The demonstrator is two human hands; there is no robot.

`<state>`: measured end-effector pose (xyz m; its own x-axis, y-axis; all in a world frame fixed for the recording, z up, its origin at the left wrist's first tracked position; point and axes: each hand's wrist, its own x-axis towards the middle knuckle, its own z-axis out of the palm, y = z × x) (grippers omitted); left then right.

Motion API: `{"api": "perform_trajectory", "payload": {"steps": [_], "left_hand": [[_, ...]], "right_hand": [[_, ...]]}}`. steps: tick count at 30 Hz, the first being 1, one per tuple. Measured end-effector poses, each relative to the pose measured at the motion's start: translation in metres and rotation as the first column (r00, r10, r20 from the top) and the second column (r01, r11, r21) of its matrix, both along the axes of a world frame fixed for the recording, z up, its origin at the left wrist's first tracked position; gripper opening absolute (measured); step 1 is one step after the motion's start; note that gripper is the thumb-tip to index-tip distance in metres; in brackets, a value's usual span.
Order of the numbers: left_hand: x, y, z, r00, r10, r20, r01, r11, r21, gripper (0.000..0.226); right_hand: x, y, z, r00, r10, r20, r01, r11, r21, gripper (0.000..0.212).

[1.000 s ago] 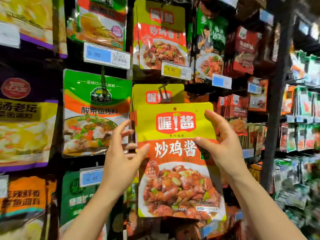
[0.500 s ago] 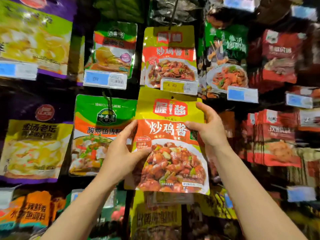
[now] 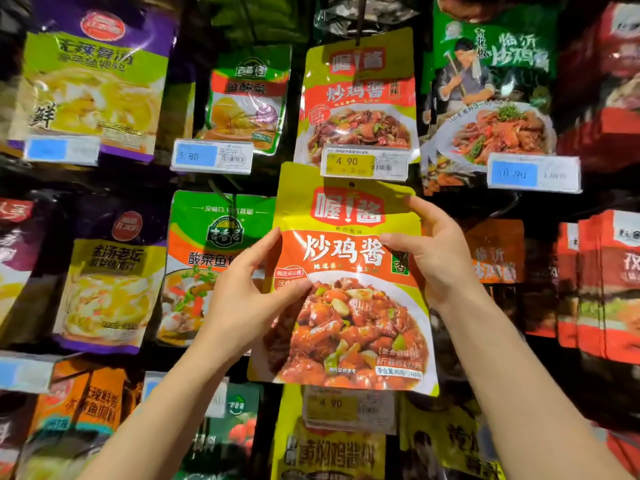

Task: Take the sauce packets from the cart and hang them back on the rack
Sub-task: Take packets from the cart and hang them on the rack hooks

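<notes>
A yellow and orange sauce packet (image 3: pixel 349 306) with a picture of braised chicken is held up flat against the rack. My left hand (image 3: pixel 249 292) pinches its left edge, thumb on the front. My right hand (image 3: pixel 433 251) grips its upper right edge. The packet's small hang hole (image 3: pixel 352 184) sits just below the yellow 4.90 price tag (image 3: pixel 367 162). A matching packet (image 3: pixel 358 95) hangs on the hook above. The peg behind the held packet is hidden.
The rack is crowded with hanging packets: a green fish-sauce packet (image 3: pixel 211 261) to the left, purple and yellow ones (image 3: pixel 110 292) further left, red ones (image 3: pixel 602 285) at the right. Another 4.90 price tag (image 3: pixel 346 407) sticks out below the held packet.
The packet and both hands have risen towards the upper row. Its top edge now overlaps the yellow price tag. The view has moved closer to the rack.
</notes>
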<state>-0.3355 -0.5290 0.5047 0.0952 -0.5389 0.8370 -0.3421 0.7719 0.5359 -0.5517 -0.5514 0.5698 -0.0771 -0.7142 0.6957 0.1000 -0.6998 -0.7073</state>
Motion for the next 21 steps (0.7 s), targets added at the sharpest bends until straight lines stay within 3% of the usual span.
{"api": "perform_trajectory", "payload": {"steps": [13, 21], "left_hand": [[-0.004, 0.008, 0.007, 0.995, 0.075, 0.071, -0.076, 0.997, 0.013, 0.095], [0.003, 0.005, 0.003, 1.0, -0.008, 0.024, 0.007, 0.999, 0.034, 0.1]], "right_hand": [[-0.006, 0.013, 0.002, 0.999, 0.054, 0.0, -0.054, 0.994, 0.09, 0.07], [-0.003, 0.009, 0.004, 0.997, 0.083, 0.004, -0.083, 0.992, 0.099, 0.069]]}}
